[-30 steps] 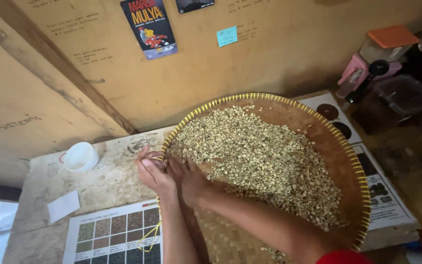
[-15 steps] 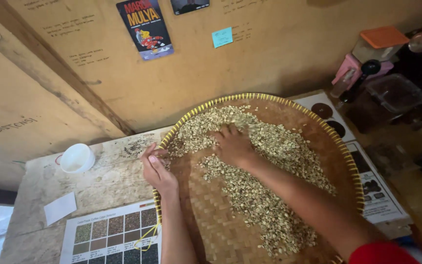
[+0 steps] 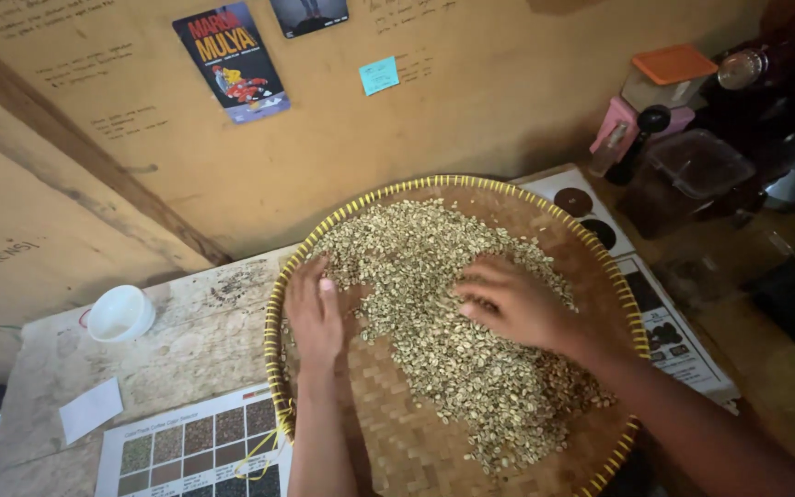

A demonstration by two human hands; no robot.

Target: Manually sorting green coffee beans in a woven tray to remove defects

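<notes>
A round woven tray (image 3: 416, 442) with a yellow rim lies on the wooden table. Pale green coffee beans (image 3: 434, 276) are spread across its middle and far side. My left hand (image 3: 315, 313) rests flat on the tray's left part, fingers together at the edge of the beans. My right hand (image 3: 508, 299) lies on the bean pile near the centre, fingers spread and bent over the beans. Neither hand grips anything that I can see.
A small white cup (image 3: 120, 313) stands at the table's left. A white paper slip (image 3: 91, 410) and a chart of bean samples (image 3: 195, 451) lie near the front. Printed sheets (image 3: 664, 322) lie to the right. Plastic containers (image 3: 697, 161) stand at the far right.
My left hand has moved from the tray's rim onto the tray. My right hand has swept right across the beans, from the far left to the centre.
</notes>
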